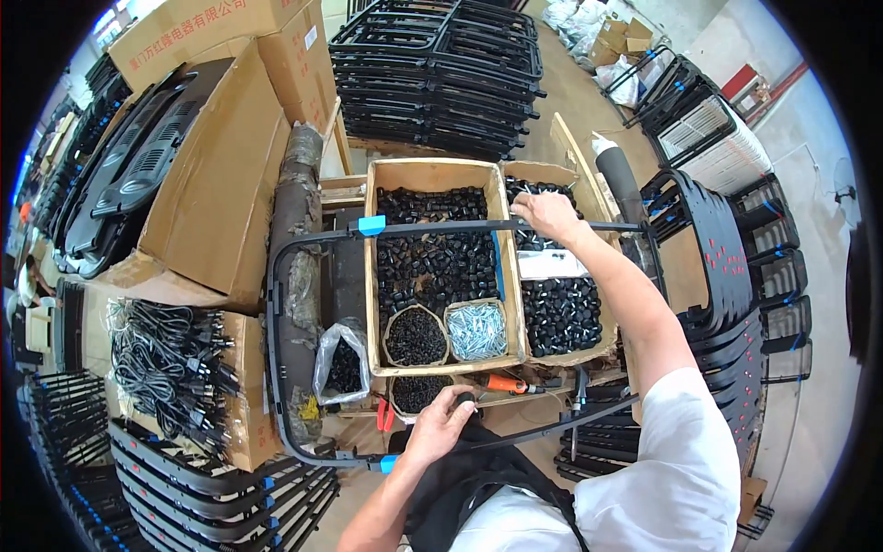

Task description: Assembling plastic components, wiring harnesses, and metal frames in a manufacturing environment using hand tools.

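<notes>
A black tubular frame (276, 340) with rounded corners and blue wraps lies across the bench, over a wooden parts box (372, 276). My right hand (549, 216) is at the frame's far bar, its fingers curled over the box's far right compartment; what they hold, if anything, is hidden. Near the frame's front bar, my left hand (441, 425) is closed round a small black round cap (465, 402). Black plastic caps (432, 262) fill the large left compartment. Black knobs (561, 315) lie in the right one. Silver screws (476, 331) and small black screws (416, 337) sit in tubs.
An orange-handled tool (510, 385) and red-handled pliers (384, 414) lie by the box's front edge. A bag of black parts (345, 368) stands left. Cartons (212, 175), bundled cables (175, 359) and stacked black frames (437, 78) surround the bench.
</notes>
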The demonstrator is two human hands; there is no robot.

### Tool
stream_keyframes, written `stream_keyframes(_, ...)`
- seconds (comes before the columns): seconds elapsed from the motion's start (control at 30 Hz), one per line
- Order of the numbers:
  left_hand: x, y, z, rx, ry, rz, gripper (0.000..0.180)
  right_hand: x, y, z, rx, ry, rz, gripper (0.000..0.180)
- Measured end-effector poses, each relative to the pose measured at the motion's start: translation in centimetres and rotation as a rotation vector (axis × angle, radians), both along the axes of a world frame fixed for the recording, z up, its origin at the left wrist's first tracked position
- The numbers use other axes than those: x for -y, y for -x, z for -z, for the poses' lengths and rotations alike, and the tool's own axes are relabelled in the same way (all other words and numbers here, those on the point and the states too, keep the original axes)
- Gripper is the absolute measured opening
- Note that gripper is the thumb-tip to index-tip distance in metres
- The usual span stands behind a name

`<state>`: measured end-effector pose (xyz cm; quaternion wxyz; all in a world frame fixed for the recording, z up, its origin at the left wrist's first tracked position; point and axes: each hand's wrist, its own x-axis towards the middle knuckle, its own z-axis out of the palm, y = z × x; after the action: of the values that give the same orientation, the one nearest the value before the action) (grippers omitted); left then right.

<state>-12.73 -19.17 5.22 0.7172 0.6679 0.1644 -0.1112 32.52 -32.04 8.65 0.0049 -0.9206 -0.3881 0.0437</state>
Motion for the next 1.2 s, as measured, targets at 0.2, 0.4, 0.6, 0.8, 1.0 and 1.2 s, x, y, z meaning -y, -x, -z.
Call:
stream_keyframes(0.2, 3.8, 1.6, 0.0, -0.038, -0.061, -0.006, 0.039, -0.9, 0.5, -0.6, -0.164, -0.009, 0.161, 0.037)
stream_keyframes(0.4, 7.7, 1.8, -1.1, -0.048, -0.181, -0.014, 0.042, 0.2, 0.1, -0.2, 0.039, 0.089, 0.097, 0.046)
stream_keyframes(0.6, 11.8, 2.4, 0.5, 0.023, -0.233, 0.038, 0.041, 0.6, -2.4, 3.1, -0.093, -0.186, 0.075, 0.038)
stream_keyframes(0.8, 14.5, 2.3, 0.7, 0.003, -0.163, -0.024, 0.042, -0.4, -2.4, 3.6, -0.107, -0.203, 0.066, 0.037)
stream_keyframes(1.0, 16.3, 1.7, 0.8, 0.161, -0.326, 0.151, 0.036, -1.1, -0.5, 1.1, -0.168, -0.158, 0.070, 0.032)
stream_keyframes(1.2, 16.7, 0.4, -0.3, 0.188, -0.361, 0.269, 0.037, 1.2, -3.8, 2.1, -0.169, -0.021, -0.077, 0.032)
